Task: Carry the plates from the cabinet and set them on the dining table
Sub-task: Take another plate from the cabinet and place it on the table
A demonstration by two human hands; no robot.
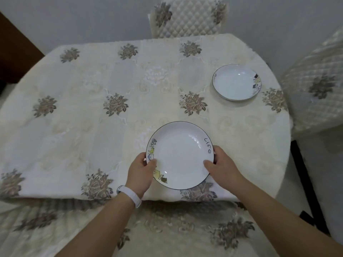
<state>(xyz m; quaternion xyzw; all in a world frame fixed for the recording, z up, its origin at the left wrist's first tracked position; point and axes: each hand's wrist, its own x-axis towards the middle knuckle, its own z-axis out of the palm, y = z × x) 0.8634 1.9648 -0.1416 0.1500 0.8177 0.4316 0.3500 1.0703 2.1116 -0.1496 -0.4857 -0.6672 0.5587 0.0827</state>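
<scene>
Edge risk: your left hand (142,169) and right hand (222,164) pinch opposite sides of the white, dark-rimmed ceramic plate (179,155) at the near edge of the cream floral-clothed dining table (83,130); snagged cloth could drag it off.

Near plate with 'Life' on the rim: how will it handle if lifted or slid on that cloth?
Likely rigid and breakable: the plate looks like glazed ceramic, with sharp highlights. That gloss suggests a slippery rim; the left hand and right hand pinch opposite edges. Flat and shallow, so unlikely to tip; the embroidered tablecloth would probably drag against sliding.
</scene>
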